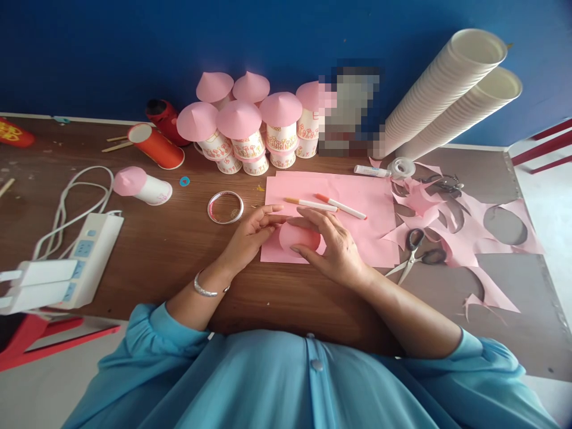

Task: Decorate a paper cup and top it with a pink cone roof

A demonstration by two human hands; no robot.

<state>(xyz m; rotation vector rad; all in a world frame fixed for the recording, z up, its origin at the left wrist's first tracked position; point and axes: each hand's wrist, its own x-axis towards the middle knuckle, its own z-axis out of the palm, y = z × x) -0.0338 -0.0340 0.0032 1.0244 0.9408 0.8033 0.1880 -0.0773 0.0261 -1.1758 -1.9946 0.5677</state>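
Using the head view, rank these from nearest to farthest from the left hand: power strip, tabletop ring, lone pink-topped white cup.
1. Tabletop ring: just left of the left hand.
2. Lone pink-topped white cup: farther left.
3. Power strip: farther left still, lower in view.

Paper sheets (375,232) lie near the middle of the worktop (277,292), two pens (317,205) on them. Over their front part, a paper piece (297,236) sits between the fingers of the right hand (339,244). Behind, along the back edge, stand cups (248,146) topped with hats (239,119); right of these, two cup stacks (433,95). Before the stacks, a marker (372,171) lies beside a tape roll (403,168). Scraps (467,238) spread toward the right edge, scissors (411,261) at their left. Left of the sheets lies a ring (210,208); farther left, a power strip (96,256) near the front edge.
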